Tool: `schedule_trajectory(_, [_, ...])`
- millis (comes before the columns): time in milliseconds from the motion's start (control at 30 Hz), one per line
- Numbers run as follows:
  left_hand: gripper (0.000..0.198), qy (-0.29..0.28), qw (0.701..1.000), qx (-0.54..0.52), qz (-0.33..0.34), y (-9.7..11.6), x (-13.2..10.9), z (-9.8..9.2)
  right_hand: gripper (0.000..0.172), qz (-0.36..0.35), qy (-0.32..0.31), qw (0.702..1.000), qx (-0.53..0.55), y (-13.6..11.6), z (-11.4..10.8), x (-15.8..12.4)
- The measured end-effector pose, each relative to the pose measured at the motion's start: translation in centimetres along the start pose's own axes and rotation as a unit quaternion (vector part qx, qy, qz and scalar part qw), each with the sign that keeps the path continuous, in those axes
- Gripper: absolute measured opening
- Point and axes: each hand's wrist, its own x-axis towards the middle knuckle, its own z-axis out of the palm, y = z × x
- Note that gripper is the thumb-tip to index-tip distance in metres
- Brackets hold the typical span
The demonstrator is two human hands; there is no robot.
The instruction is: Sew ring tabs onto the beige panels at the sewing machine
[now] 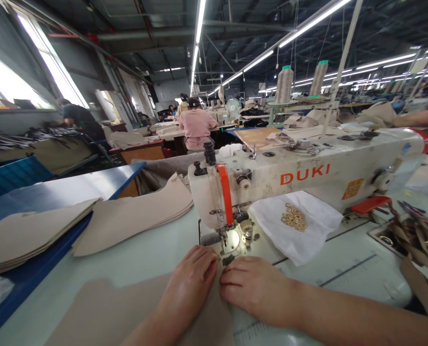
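A beige fabric piece point(127, 307) lies on the machine bed, its narrow end just in front of the presser foot and needle of the sewing machine point(264, 178). My left hand point(192, 276) rests over that end with fingers curled together, gripping the fabric. From the other side my right hand point(255, 286) holds the edge, fingers bent and pressed together, close to the left hand. The fingertips and whatever lies under them are partly hidden. A round metal needle plate point(231, 240) shows just beyond the hands.
Gold-coloured metal rings point(293, 217) lie on a white cloth point(318, 230) under the machine arm. Stacked beige pieces point(138, 216) lie at the left beside a blue-edged table point(123, 175). Brown straps point(415, 283) are at the right. A person in pink point(197, 125) sits ahead.
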Motion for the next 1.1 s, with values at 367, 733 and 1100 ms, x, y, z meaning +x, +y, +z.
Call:
schedule_trajectory(367, [0.021, 0.003, 1.000, 0.017, 0.010, -0.07, -0.03, 0.05, 0.010, 0.001, -0.006, 1.000, -0.005, -0.06, 0.03, 0.03])
schedule_trajectory(733, [0.022, 0.008, 1.000, 0.019, 0.011, -0.06, -0.03, 0.05, 0.013, 0.003, 0.007, 1.000, 0.001, 0.00, 0.17, 0.03])
schedule_trajectory(1100, [0.023, 0.005, 1.000, 0.008, 0.005, 0.11, 0.18, -0.15, 0.011, 0.040, 0.011, 0.999, -0.010, -0.02, 0.10, 0.26])
